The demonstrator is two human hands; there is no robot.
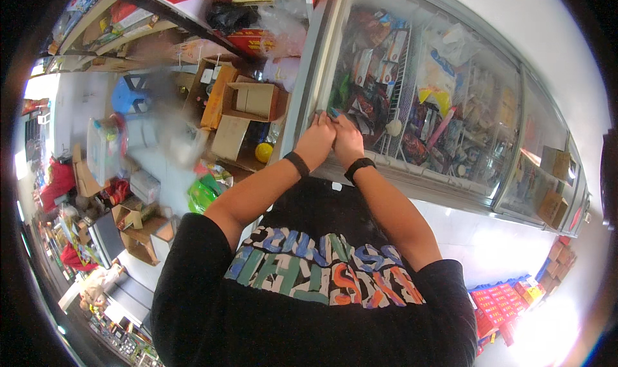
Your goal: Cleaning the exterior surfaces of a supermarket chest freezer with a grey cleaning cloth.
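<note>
Both of my hands meet at the near left corner of a glass-topped chest freezer (309,77). My left hand (316,142) rests on its metal frame, fingers bent. Against it, my right hand (348,142) is curled, with a small blue item (335,112) showing at its fingertips; the picture does not settle what it is. Beneath the fogged glass lid lie packaged goods (372,67), a white wire basket divider (401,77) and a white and yellow plastic bag (437,79).
Left of the freezer are an open cardboard box (251,99), a yellow round object (263,152) and a green plastic bag (203,193). A blue stool (129,94) stands farther left. Small cardboard boxes (552,208) sit on the freezer's far right end; red cartons (499,306) are stacked lower right.
</note>
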